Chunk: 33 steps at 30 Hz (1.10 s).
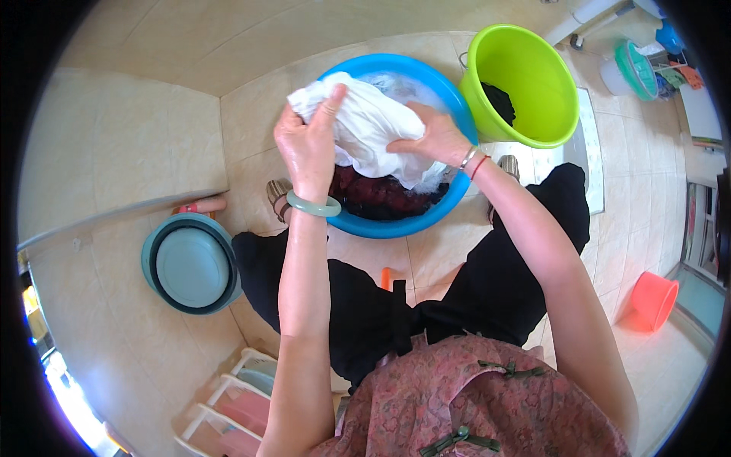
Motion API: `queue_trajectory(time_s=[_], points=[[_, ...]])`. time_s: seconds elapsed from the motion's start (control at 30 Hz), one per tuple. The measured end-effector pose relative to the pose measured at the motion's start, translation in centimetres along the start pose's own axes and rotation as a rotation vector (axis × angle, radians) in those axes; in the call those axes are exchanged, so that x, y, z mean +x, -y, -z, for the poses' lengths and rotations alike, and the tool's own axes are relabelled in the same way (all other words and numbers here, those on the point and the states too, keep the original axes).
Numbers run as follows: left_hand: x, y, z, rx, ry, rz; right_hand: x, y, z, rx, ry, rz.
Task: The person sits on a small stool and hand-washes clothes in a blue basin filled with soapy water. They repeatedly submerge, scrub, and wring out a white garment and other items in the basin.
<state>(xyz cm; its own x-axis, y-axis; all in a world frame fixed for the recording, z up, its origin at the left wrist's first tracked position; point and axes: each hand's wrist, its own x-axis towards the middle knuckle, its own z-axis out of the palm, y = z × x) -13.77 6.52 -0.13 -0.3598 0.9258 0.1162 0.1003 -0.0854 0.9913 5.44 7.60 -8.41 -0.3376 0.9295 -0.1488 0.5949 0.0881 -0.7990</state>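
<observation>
Between my hands hangs a wet white garment [369, 126], its lower folds reaching down into a round blue basin [373, 228]. My left hand [307, 141] grips its upper left end, thumb on top. On its right side my right hand [438, 137] pinches the cloth between thumb and fingers. Sudsy water [407, 87] shows at the far side of the basin. Dark red and black clothes [384, 198] lie in the near half, below the white cloth. What kind of garment the white one is, I cannot make out.
A lime green bucket [544, 84] with dark cloth [499, 103] inside stands right of the basin. Stacked blue-grey basins [190, 263] sit at the left. A coral bucket [655, 301] is at the far right, a white rack [228, 404] at the lower left.
</observation>
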Motion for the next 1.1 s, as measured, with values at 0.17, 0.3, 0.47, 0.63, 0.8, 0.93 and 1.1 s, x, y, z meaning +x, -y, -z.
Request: queue_trajectory(time_s=[0.17, 0.3, 0.47, 0.63, 0.8, 0.93, 1.1], points=[[2.5, 4.4, 3.0, -0.399, -0.098, 0.151, 0.5, 0.9, 0.7, 0.413, -0.152, -0.06], [2.3, 8.2, 3.2, -1.086, 0.247, 0.62, 0.6, 4.5, 1.6, 0.946, -0.133, 0.24], [-0.7, 7.6, -0.1, -1.091, 0.357, 0.731, -0.5, 5.9, -2.4, 0.455, 0.09, 0.37], [-0.9, 8.6, 1.0, -1.283, 0.487, 0.865, -0.8, 8.4, -2.4, 0.147, -0.027, 0.585], [-1.4, 5.3, -1.7, -0.95, 0.37, 0.626, -3.4, 8.7, -3.4, -0.216, -0.229, 0.691], [-1.1, 6.6, -2.0, -1.24, 0.468, 0.75, -3.5, 9.0, -4.8, -0.219, -0.367, 0.737], [-1.7, 12.7, -2.0, -0.786, 0.39, 0.293, 0.3, 7.5, -4.7, -0.017, -0.442, 0.7]])
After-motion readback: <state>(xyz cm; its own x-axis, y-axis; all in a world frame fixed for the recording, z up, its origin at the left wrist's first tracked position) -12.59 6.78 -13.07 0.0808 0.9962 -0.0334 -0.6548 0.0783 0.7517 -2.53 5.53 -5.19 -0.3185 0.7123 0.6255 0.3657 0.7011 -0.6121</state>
